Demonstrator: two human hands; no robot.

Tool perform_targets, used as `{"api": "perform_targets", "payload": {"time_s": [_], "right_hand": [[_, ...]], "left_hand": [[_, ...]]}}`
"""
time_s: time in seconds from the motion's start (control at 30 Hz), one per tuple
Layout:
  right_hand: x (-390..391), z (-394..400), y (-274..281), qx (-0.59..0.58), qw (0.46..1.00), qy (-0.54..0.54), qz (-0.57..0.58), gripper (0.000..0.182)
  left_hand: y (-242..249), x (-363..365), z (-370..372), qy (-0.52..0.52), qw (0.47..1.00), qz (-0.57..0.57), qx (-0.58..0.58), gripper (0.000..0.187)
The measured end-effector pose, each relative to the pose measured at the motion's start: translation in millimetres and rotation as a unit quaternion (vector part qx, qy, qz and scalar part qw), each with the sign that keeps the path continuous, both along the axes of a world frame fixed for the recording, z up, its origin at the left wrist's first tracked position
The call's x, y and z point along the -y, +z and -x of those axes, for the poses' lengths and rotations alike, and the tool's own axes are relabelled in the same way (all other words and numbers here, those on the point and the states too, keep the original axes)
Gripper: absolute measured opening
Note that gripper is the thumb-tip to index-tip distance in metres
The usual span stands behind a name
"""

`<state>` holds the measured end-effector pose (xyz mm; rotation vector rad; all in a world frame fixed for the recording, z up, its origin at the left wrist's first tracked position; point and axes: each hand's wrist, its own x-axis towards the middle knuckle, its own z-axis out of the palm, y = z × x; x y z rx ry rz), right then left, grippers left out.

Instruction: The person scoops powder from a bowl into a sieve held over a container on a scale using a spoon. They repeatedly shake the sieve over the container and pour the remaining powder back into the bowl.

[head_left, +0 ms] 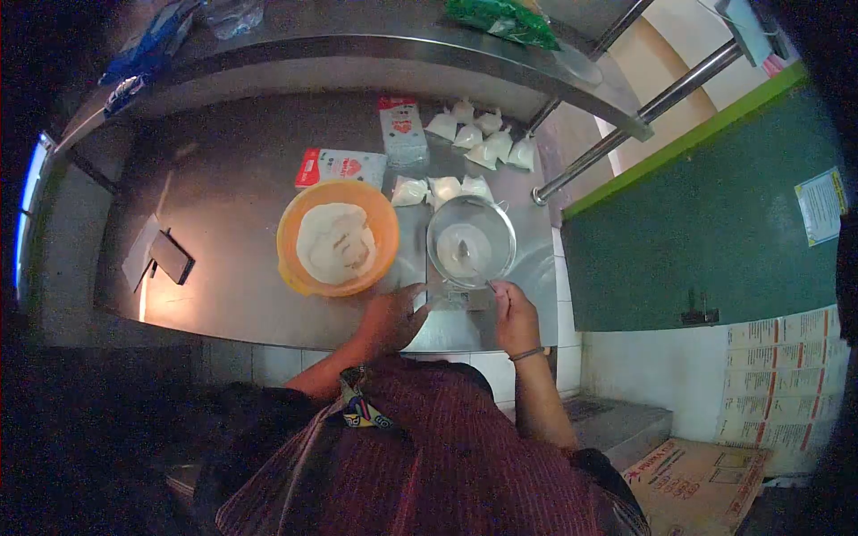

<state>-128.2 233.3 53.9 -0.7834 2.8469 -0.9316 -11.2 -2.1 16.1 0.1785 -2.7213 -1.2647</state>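
Note:
A metal bowl (435, 260) with white powder in it stands in front of me on the steel table. My right hand (516, 320) is closed around the handle of a spoon (476, 266), whose head dips into the powder. To the left, my left hand (399, 314) has its thumb and fingers at a see-through plastic bag (441, 298), just below the bowl. Beneath the bag lies a flat, greyish thing, partly covered. An orange basin (289, 246) holding a mound of white powder (332, 239) sits beyond my left hand.
Small tied bags of white powder (468, 137) stand behind the metal bowl, with several more (444, 189) right at its rim. Two red-and-white packs (341, 167) lie behind the basin. A phone-like dark object (173, 257) leans at the left. Above runs a steel shelf (393, 49).

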Motion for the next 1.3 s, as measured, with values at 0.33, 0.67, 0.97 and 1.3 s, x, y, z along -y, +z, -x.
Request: {"api": "perform_targets", "payload": {"time_s": [0.33,0.67,0.97,1.3], "right_hand": [[-44.5,4.1,4.7,-0.005,0.98,-0.046,0.192,0.034],[-44.7,3.7,17.0,0.125,0.947,-0.018,0.296,0.041],[13.2,-30.2,37.8,0.116,0.965,0.017,0.235,0.036],[132.7,-44.5,40.9,0.001,0.978,0.066,0.196,0.027]], "left_hand": [[-11.2,-24.9,-4.3,0.037,0.996,0.056,-0.066,0.046],[62.4,-10.4,-50.9,0.17,0.979,-0.107,-0.026,0.042],[50.0,106.0,-113.6,0.177,0.889,-0.415,0.078,0.048],[-94.0,247.5,-141.7,0.025,0.952,-0.306,0.018,0.022]]}}
